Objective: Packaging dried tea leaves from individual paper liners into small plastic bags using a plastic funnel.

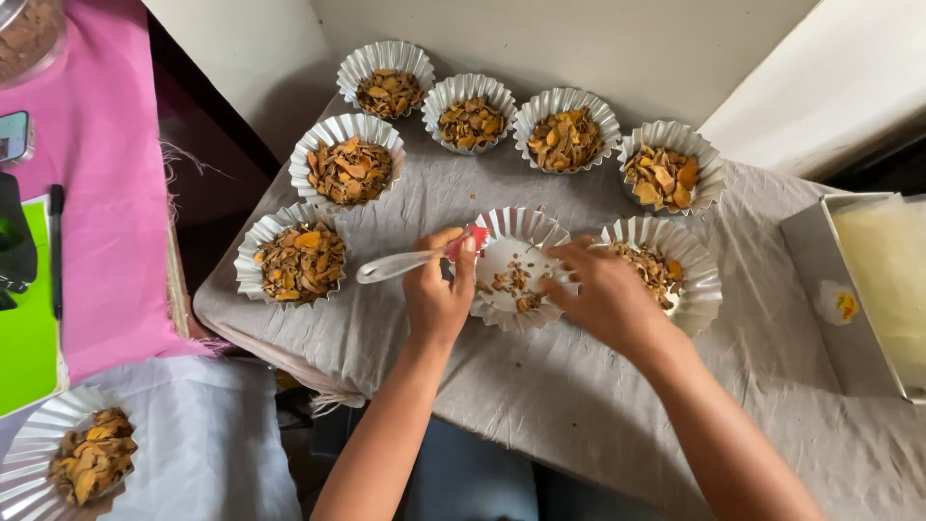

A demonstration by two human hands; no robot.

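One tin cup (pixel 64 461) cropped bottom-left

filled foil cups (pixel 471 123) ringed the far and left sides of the grey cloth (pixel 579 396), a metal tray (pixel 873 289) blocked the right, while the near cloth lay open for passing.
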